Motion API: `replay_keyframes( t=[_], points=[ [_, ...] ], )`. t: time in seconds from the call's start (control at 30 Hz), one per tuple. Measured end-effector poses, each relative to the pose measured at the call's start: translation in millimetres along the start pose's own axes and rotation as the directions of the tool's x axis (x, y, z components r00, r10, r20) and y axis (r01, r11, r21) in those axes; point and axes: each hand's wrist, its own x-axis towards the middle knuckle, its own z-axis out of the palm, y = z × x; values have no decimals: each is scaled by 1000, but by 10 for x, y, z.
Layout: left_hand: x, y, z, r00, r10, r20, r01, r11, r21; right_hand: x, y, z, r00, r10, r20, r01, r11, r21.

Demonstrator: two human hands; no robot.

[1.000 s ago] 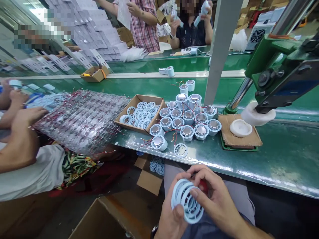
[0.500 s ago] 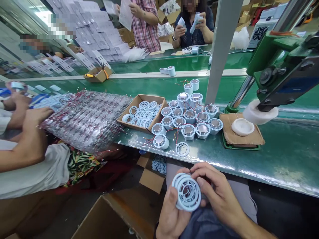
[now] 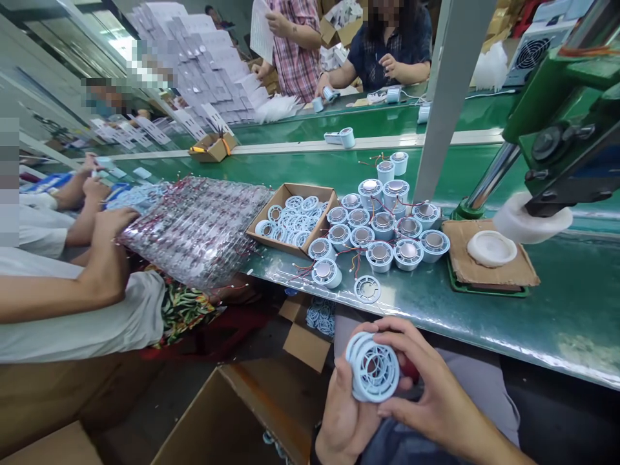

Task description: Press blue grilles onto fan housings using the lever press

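Note:
Over my lap, below the bench edge, both hands hold a pale blue round fan grille [image 3: 374, 369]. My left hand [image 3: 345, 413] cups it from below with the thumb along its left rim. My right hand [image 3: 426, 387] wraps its right side, fingers curled over the top and lower edge; something red shows behind the grille. On the green bench ahead stand several blue round housings with metal discs and thin wires [image 3: 387, 226], and one flat grille [image 3: 367, 289] lies near the bench edge.
A cardboard box of blue grilles [image 3: 295, 219] sits left of the housings. A green press with a white pad [image 3: 530, 219] stands at right over a cardboard mat [image 3: 489, 265]. A co-worker's arm [image 3: 72, 284] rests by a clear tray of wired parts [image 3: 198, 226]. Open cartons lie below.
The grille has been turned in my hands and now faces up more squarely; my right fingers have shifted round its rim. The view has drifted left. The co-workers across the belt lowered their hands.

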Motion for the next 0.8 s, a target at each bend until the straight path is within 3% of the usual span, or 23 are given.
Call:
replay_keyframes(
  t=[0.27, 0.43, 0.67, 0.8],
  points=[
    [-4, 27, 35, 999, -4, -35, 4, 1000, 10, 22, 1, 9, 999, -51, -10, 51, 999, 3],
    [-9, 81, 67, 996, 80, -30, -75, 989, 131, 23, 66, 31, 999, -46, 12, 46, 999, 11],
    [-31, 128, -111, 994, 87, -59, -75, 982, 174, 16, 147, 110, 995, -80, 58, 83, 995, -63],
    [2, 119, -241, 995, 85, -61, -79, 993, 91, 52, 186, 114, 989, -146, -17, 141, 975, -172]
  ],
)
